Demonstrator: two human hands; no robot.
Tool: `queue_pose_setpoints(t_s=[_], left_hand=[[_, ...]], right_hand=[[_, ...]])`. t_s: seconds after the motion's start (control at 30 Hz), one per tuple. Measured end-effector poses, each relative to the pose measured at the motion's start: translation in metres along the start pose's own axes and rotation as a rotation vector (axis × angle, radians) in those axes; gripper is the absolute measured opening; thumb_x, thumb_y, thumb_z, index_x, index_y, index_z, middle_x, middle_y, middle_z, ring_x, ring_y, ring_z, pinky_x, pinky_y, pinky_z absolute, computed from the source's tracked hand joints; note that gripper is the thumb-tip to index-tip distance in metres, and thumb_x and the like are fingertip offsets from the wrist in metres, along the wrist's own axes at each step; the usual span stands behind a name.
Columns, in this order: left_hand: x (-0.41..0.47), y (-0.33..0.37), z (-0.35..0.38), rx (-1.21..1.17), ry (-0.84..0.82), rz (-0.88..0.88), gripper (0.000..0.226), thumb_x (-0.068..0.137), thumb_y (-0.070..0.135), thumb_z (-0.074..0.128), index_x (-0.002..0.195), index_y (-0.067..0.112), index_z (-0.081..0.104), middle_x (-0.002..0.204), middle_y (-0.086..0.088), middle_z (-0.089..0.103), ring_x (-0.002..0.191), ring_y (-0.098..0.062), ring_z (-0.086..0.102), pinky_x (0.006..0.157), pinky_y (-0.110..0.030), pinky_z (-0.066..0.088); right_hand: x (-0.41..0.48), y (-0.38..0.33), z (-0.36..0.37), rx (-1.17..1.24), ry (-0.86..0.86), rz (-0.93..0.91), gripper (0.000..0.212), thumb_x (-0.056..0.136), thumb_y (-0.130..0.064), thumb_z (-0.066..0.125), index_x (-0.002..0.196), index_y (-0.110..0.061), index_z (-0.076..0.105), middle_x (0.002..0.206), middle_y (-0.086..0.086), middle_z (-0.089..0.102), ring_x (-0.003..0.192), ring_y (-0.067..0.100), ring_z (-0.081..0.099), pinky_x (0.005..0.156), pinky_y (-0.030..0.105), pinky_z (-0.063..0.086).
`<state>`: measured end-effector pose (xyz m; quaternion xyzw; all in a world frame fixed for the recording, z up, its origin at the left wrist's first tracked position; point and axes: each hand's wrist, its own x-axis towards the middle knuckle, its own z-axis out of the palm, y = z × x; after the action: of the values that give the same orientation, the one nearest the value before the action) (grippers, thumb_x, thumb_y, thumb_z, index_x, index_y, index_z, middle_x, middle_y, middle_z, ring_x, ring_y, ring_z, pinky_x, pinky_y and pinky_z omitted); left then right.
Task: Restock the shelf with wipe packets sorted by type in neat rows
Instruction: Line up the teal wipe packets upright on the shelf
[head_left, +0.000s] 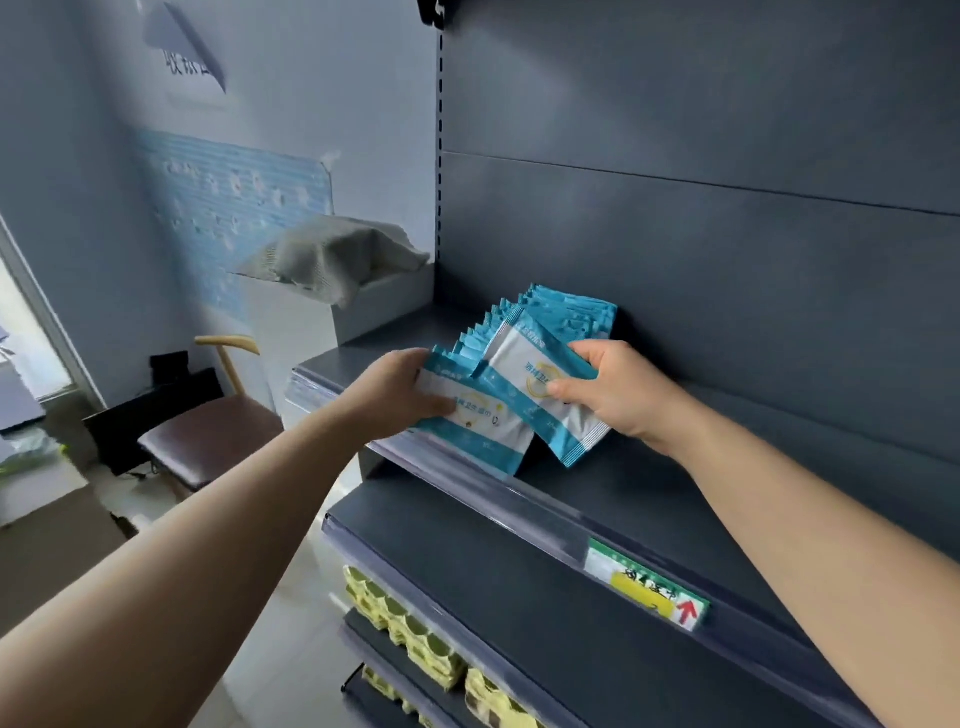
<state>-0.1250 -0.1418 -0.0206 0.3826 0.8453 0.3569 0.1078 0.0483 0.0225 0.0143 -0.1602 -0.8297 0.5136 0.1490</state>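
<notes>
Upper shelf (649, 493), dark grey metal, left end. Row of wipe packets (566, 317), blue and white, stands on edge along it, running back toward the rear panel.

Left hand (400, 395) grips the front packet (467, 436) at its left side: thumb across the printed face, fingers (415, 357) curled round the upper edge. This packet sits at the shelf's front lip, lower edge touching the price rail.

Right hand (618, 395) pinches a second, tilted packet (540, 384) by its right edge, thumb on the face, fingers (587, 347) wrapped behind. The tilted packet overlaps the front packet's upper right corner and leans against the row.

Green and yellow price label (649, 587) with a red arrow in the rail, to the right. Lower shelf (519, 571) below; yellow packages (410, 639) stacked further down. To the left: white box (384, 306) with a grey cloth (337, 254) on it, and a brown-seated chair (208, 436).
</notes>
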Motion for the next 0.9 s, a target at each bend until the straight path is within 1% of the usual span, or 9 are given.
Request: queue_pose_setpoints(t_s=[0.13,0.27,0.37,0.47,0.5,0.57,0.67,0.8,0.9], left_hand=[[0.030,-0.020,-0.008,-0.012,0.007,0.066,0.031,0.079,0.023,0.077,0.104,0.017,0.059,0.106,0.008,0.062,0.089,-0.014,0.063,0.060,-0.017,0.054],[0.050,-0.039,-0.011,-0.058,-0.018,0.048,0.045,0.065,0.041,0.085,0.095,0.016,0.061,0.101,0.007,0.062,0.088,-0.018,0.062,0.070,-0.036,0.058],[0.056,-0.052,-0.008,-0.017,-0.016,0.138,0.044,0.069,0.048,0.080,0.089,0.013,0.063,0.101,0.006,0.056,0.084,-0.012,0.057,0.067,-0.028,0.050],[0.057,-0.059,-0.010,-0.112,-0.086,0.175,0.039,0.084,0.045,0.068,0.081,0.006,0.062,0.076,0.004,0.059,0.068,-0.017,0.051,0.058,-0.029,0.040],[0.057,-0.059,-0.012,-0.135,-0.105,0.164,0.041,0.089,0.047,0.060,0.081,0.006,0.060,0.072,0.003,0.057,0.066,-0.019,0.049,0.058,-0.030,0.039],[0.058,-0.062,-0.015,-0.247,-0.171,0.114,0.047,0.091,0.057,0.050,0.092,0.010,0.057,0.082,0.001,0.062,0.074,-0.021,0.056,0.066,-0.033,0.046],[0.054,-0.062,-0.022,-0.378,-0.375,0.114,0.066,0.069,0.063,0.067,0.112,0.019,0.046,0.104,0.010,0.066,0.092,-0.008,0.065,0.082,-0.030,0.054],[0.055,-0.059,-0.021,-0.131,-0.456,0.303,0.037,0.071,0.042,0.080,0.092,0.032,0.051,0.088,0.028,0.065,0.076,0.010,0.065,0.066,-0.013,0.051],[0.060,-0.059,-0.021,-0.095,-0.413,0.348,0.040,0.068,0.046,0.081,0.089,0.032,0.051,0.089,0.027,0.064,0.078,0.006,0.065,0.065,-0.014,0.051]], right_hand=[[0.011,-0.003,0.019,-0.043,0.055,0.110,0.016,0.083,-0.006,0.072,0.097,-0.011,0.067,0.095,-0.001,0.073,0.076,0.007,0.069,0.066,0.021,0.058],[0.018,-0.006,0.032,-0.169,0.186,0.147,0.023,0.078,-0.015,0.078,0.100,-0.014,0.070,0.097,-0.006,0.072,0.085,0.008,0.069,0.075,0.025,0.057],[0.022,-0.013,0.042,-0.285,0.227,0.146,0.024,0.071,-0.019,0.083,0.092,-0.020,0.070,0.092,-0.013,0.068,0.082,0.002,0.064,0.071,0.022,0.050],[0.025,-0.015,0.059,-0.430,0.255,0.176,0.030,0.063,-0.026,0.088,0.082,-0.025,0.065,0.086,-0.014,0.064,0.080,0.004,0.058,0.065,0.020,0.042],[0.026,-0.013,0.065,-0.464,0.285,0.194,0.034,0.061,-0.030,0.088,0.084,-0.024,0.063,0.088,-0.012,0.062,0.083,0.006,0.056,0.065,0.020,0.041],[0.027,-0.012,0.076,-0.510,0.353,0.239,0.046,0.059,-0.037,0.089,0.092,-0.024,0.059,0.096,-0.011,0.057,0.090,0.008,0.052,0.068,0.023,0.040],[0.027,-0.012,0.091,-0.563,0.449,0.299,0.064,0.060,-0.045,0.085,0.106,-0.024,0.048,0.110,-0.007,0.046,0.097,0.012,0.049,0.075,0.028,0.039],[0.019,-0.012,0.102,-0.570,0.509,0.386,0.095,0.060,-0.056,0.081,0.131,-0.025,0.026,0.126,-0.002,0.030,0.100,0.016,0.047,0.081,0.029,0.041],[0.011,-0.005,0.103,-0.479,0.441,0.397,0.104,0.062,-0.052,0.082,0.141,-0.027,0.019,0.144,0.002,0.029,0.124,0.018,0.041,0.089,0.025,0.033]])
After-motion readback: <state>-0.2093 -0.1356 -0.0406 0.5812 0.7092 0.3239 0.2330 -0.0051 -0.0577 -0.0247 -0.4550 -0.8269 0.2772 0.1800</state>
